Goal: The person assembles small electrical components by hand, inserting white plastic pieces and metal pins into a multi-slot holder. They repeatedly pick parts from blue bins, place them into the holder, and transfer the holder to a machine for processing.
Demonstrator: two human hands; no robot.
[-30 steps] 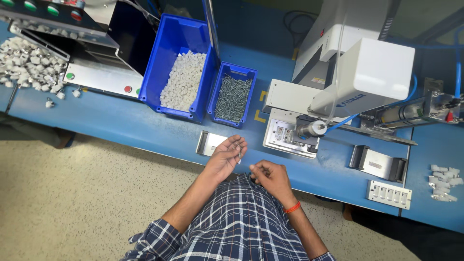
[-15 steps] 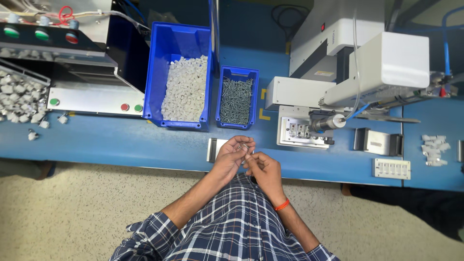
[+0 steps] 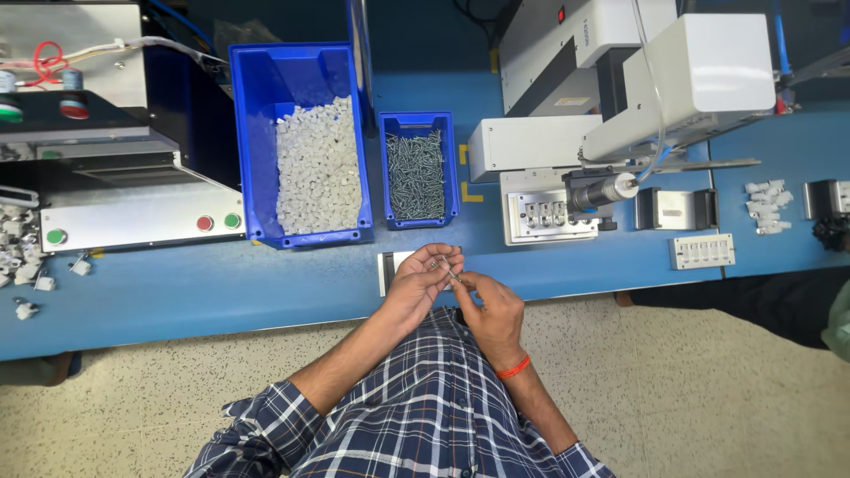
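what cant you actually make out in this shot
- Head view: the tiny piece between the left hand and right hand is too small to identify; the fingers cover most of it.
- Head view: the metal plate on the bench edge is partly hidden behind the left hand.
- Head view: the white parts at far left are cut off by the frame edge.

Blue workbench [image 3: 221, 292] carrying large blue bin [image 3: 301, 142] of white parts, small blue bin [image 3: 418, 168] of screws, white machine [image 3: 620, 80], grey control box [image 3: 124, 204]
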